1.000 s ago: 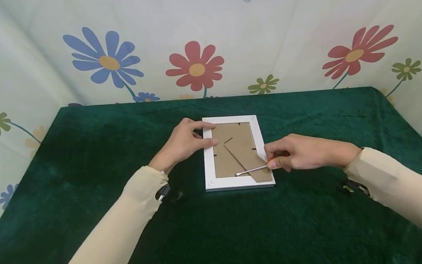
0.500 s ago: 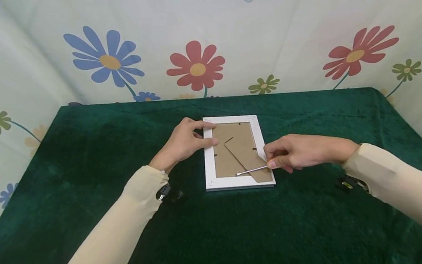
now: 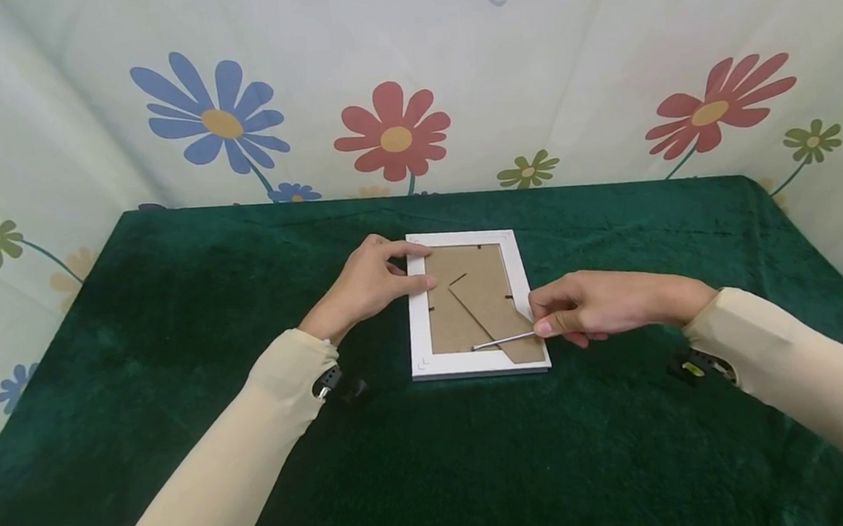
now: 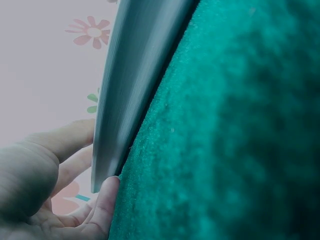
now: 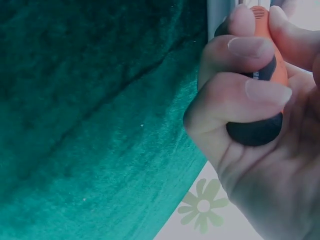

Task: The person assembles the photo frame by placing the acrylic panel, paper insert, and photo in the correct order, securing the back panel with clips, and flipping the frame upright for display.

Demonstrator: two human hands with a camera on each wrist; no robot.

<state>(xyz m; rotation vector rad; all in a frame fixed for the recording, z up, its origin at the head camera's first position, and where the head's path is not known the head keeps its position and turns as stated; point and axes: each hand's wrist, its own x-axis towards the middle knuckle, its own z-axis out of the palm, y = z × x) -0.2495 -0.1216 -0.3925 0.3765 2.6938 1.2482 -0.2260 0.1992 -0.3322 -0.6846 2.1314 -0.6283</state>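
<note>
A white picture frame [image 3: 418,330] lies face down on the green cloth, its brown backing board [image 3: 459,264] upward. A fold-out stand [image 3: 522,346] slants across the backing and over the lower right border. My left hand [image 3: 373,277] holds the frame's left edge, thumb and index finger on top. In the left wrist view another fingertip [image 4: 109,192] touches the frame's side near the cloth. My right hand [image 3: 598,302] grips a flat-blade screwdriver by its orange and black handle [image 5: 281,75]. The screwdriver's metal shaft [image 3: 503,340] crosses the stand, tip over the backing's lower part; contact is unclear.
Dark green velvet cloth [image 3: 440,470] covers the table. Small dark metal tabs [image 3: 509,296] sit along the backing's edges. A pale curtain with printed flowers [image 3: 576,49] hangs behind and beside the table. Each wrist wears a dark strap [image 3: 326,381].
Almost nothing differs. My right hand has shifted very slightly, while the screwdriver stays over the backing. My left hand keeps its place on the frame.
</note>
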